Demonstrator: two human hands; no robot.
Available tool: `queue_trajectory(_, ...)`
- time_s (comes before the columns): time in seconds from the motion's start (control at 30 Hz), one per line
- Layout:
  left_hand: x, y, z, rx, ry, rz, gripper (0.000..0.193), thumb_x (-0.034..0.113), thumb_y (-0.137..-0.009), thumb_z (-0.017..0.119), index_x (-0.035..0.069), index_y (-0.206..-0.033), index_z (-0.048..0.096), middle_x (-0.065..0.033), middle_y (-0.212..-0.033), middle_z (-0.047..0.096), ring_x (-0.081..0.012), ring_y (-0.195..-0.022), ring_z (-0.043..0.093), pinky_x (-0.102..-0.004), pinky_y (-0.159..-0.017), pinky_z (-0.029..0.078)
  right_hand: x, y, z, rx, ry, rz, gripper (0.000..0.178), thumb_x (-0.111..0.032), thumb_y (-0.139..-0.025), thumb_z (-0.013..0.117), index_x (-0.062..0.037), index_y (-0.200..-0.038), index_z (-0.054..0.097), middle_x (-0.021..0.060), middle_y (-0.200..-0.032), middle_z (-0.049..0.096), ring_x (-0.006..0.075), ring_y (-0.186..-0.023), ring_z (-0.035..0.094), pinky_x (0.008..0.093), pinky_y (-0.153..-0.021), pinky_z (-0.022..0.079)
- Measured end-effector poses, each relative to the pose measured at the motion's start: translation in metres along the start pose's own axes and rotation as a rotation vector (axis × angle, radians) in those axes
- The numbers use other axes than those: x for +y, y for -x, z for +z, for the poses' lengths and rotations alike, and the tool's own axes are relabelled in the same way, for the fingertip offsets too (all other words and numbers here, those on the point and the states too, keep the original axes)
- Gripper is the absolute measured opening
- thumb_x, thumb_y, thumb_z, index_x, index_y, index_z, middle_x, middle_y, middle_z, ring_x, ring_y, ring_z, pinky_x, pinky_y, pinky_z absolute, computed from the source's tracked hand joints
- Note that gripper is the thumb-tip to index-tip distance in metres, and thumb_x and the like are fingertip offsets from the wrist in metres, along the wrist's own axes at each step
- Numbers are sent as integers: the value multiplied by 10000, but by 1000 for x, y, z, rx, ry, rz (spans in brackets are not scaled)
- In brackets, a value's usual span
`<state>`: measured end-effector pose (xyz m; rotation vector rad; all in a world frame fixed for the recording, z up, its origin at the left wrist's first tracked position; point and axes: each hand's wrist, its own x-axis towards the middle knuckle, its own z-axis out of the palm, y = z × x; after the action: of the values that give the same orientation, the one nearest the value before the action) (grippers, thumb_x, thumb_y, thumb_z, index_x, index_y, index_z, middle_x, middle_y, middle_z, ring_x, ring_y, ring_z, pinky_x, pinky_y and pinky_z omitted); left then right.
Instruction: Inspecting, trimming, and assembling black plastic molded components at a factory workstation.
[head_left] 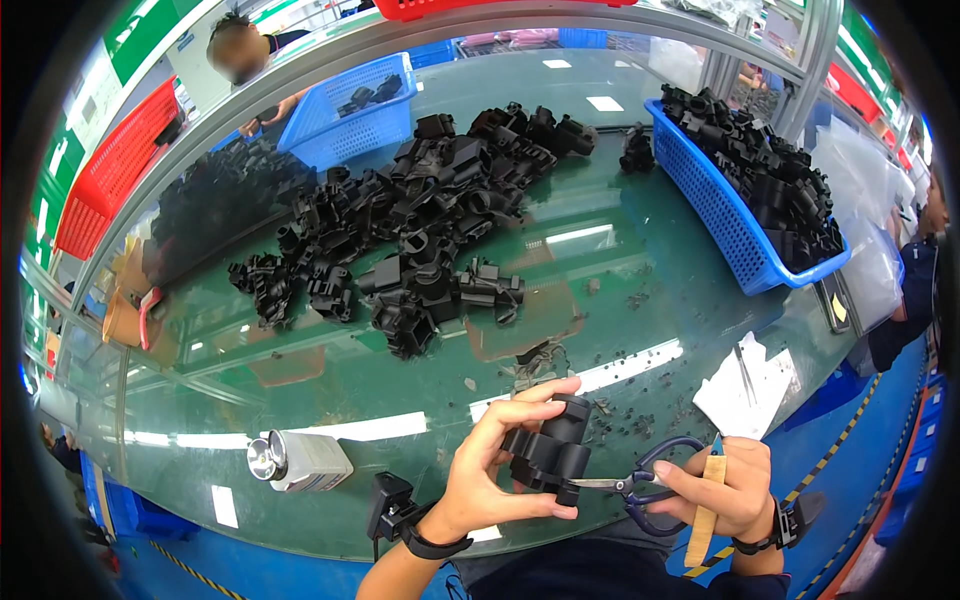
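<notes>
A black molded plastic part point(548, 455) with rounded tubular sections is gripped between the thumb and fingers of my left hand point(487, 465), above the near side of the green table. My right hand point(728, 492) holds dark-handled scissors point(640, 482), their blades reaching the lower right edge of the part. A knife with a tan, tape-wrapped handle point(706, 510) is also tucked in my right hand, its blue end by the fingers. Whether the scissor blades are closed on the plastic I cannot tell.
A large pile of black parts point(430, 210) covers the table's far middle. Blue baskets of parts stand at right point(740, 220) and back point(350, 115). A metal-topped bottle point(300, 460) sits front left. Tweezers point(744, 372) lie on white paper point(735, 400). Black scraps point(630, 400) are scattered nearby.
</notes>
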<state>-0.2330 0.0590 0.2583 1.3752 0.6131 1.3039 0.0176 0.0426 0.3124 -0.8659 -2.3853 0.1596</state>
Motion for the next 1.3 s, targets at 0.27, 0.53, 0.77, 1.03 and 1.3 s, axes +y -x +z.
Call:
queue_trajectory(0.27, 0, 2, -2, -22, -75, 14, 780, 102, -482, 872, 45, -1139, 456, -298, -1295, 400, -229, -1104, 500, -290, -865, 421, 0, 1, 3, -1, -17, 7, 409, -274, -623, 781, -106, -981, 679, -31, -551, 474, 105, -445, 431, 234, -396, 284)
queue_trajectory(0.53, 0, 0, -1, -48, -95, 13, 774, 99, -491, 870, 52, -1146, 461, -291, -1300, 397, -267, -1145, 477, -319, -883, 415, 1, -1, 2, 8, -11, 4, 416, -263, -612, 787, -82, -969, 673, -7, -549, 488, 130, -454, 457, 246, -405, 310)
queue_trajectory(0.77, -2, 1, -2, -43, -90, 17, 785, 110, -474, 875, 46, -1140, 464, -294, -1285, 413, -257, -1125, 489, -312, -867, 420, 9, 4, 3, 118, 57, 426, 369, -216, -600, 782, -33, -893, 653, 89, -584, 535, 233, -502, 532, 305, -460, 392)
queue_trajectory(1.03, 1, -2, 3, -29, -211, 47, 738, 121, -520, 851, 57, -1146, 465, -269, -1291, 424, -230, -1075, 513, -291, -818, 424, 15, -7, 25, 31, 16, 567, 389, -186, -676, 753, -29, -1002, 612, 119, -763, 612, 241, -592, 605, 303, -531, 476)
queue_trajectory(1.3, 0, -2, 1, 126, -594, 157, 752, 176, -594, 827, 81, -1226, 432, -220, -1319, 412, -307, -1070, 529, -326, -796, 468, -13, -38, 79, 178, -656, 438, 448, -85, -741, 705, 3, -1145, 532, 128, -869, 611, 167, -720, 627, 264, -643, 489)
